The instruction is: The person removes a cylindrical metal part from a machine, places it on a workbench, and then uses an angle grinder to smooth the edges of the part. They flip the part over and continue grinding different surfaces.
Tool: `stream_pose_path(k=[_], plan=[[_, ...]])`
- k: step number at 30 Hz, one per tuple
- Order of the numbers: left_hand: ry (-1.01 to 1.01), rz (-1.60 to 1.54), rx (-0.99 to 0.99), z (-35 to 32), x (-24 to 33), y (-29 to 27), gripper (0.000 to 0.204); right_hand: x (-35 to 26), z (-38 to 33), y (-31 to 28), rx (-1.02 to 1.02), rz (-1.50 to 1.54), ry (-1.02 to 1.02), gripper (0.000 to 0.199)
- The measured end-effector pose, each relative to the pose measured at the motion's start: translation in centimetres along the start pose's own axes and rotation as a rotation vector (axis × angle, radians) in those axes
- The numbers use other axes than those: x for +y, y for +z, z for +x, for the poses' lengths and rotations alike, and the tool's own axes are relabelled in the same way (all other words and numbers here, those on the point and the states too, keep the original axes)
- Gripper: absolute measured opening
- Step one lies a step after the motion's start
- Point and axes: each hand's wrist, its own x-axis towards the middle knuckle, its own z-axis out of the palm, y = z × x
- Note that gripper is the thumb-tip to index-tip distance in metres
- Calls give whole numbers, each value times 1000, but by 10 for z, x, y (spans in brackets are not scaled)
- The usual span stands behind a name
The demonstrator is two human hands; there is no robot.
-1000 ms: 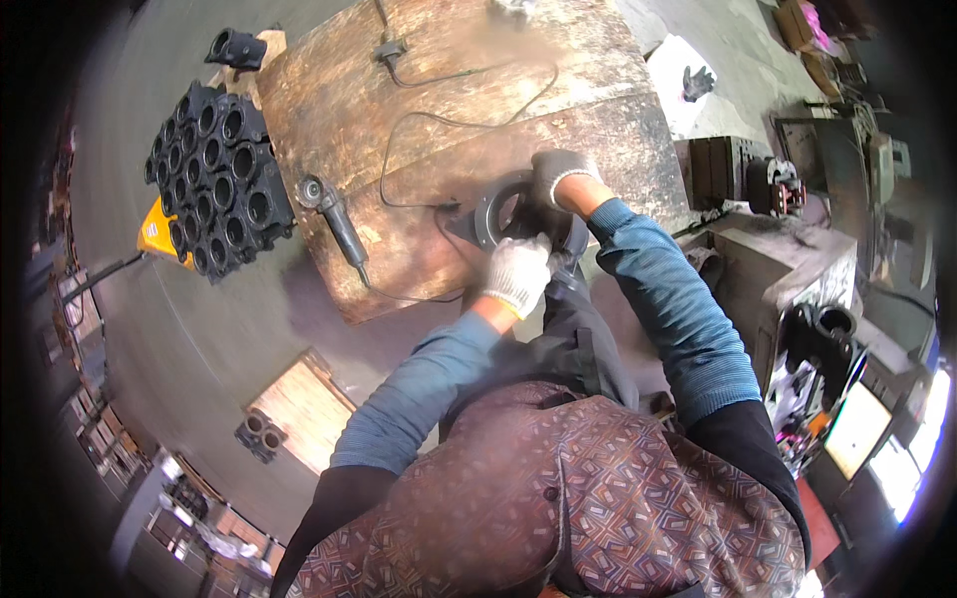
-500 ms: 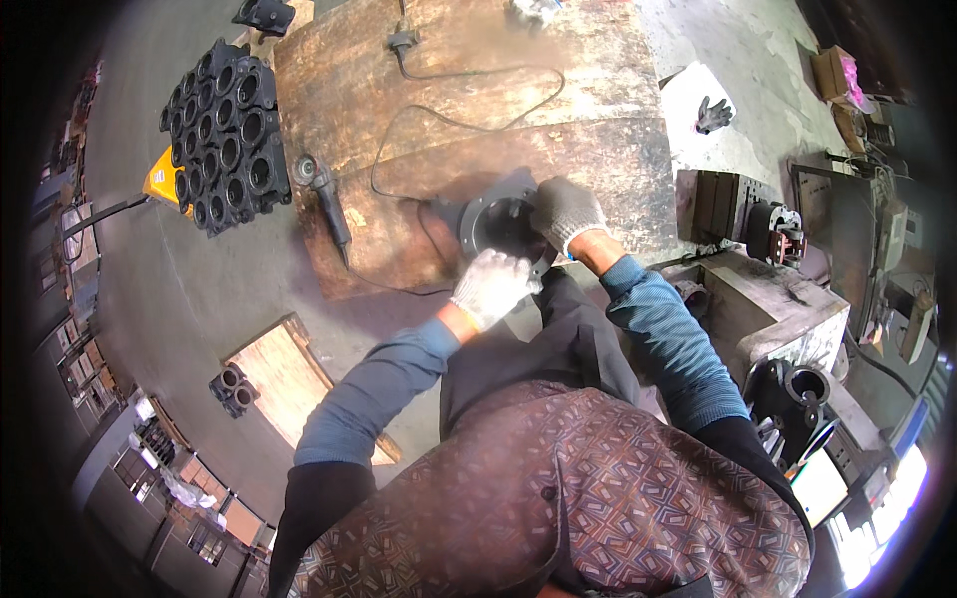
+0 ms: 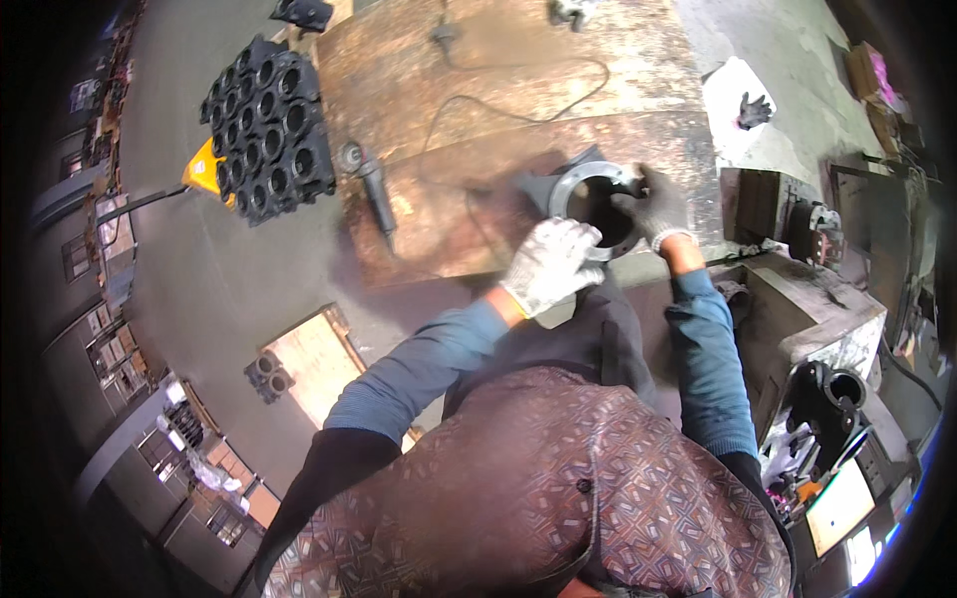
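A dark flanged metal casting [image 3: 564, 189] with a wide round bore and a bright ring face stands at the near edge of the wooden board. My left hand [image 3: 553, 264], in a white glove, has its fingers curled on the near left side of the ring. Wrapped round the right part of the rim is my right hand [image 3: 656, 209] in a greyer glove, its thumb side over the bore. The casting's lower side is hidden from view. To the left on the board lies an angle grinder [image 3: 371, 189], which neither hand touches.
The grinder's cord loops across the worn wooden board [image 3: 478, 120]. Dark castings [image 3: 264, 130] stand stacked at the left by a yellow pallet jack [image 3: 204, 169]. A black glove [image 3: 755, 112] lies on a white sheet. Machinery [image 3: 797, 214] and a metal bench [image 3: 797, 299] stand at my right.
The view has shifted, so the board and stack sit farther right in the picture. The casting's ring face now shows more fully, and both hands stay on its rim.
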Motion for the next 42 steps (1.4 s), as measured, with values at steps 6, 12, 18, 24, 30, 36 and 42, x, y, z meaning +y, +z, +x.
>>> stream_pose_path(k=[6, 12, 18, 24, 30, 36, 42], plan=[[-1024, 172, -3, -129, -188, -45, 68, 43, -127, 0, 338, 180, 344, 58], [-1366, 244, 114, -207, -381, -9, 87, 69, -340, 95, 106, 270, 862, 48], [-1413, 64, 188, -220, -451, 21, 84, 16, -408, 166, 126, 430, 1028, 59], [-1166, -1022, 435, -246, -408, -30, 45, -89, -339, 170, 72, 487, 566, 51], [-969, -1183, -37, -285, -219, -128, 29, -194, -271, 207, -241, 732, 378, 58], [-705, -1215, -441, -273, -92, -173, 37, -233, -277, 227, -209, 1472, 211, 67], [-581, -1187, -582, -266, -49, -164, 41, -234, -297, 209, 96, 2108, 271, 36]])
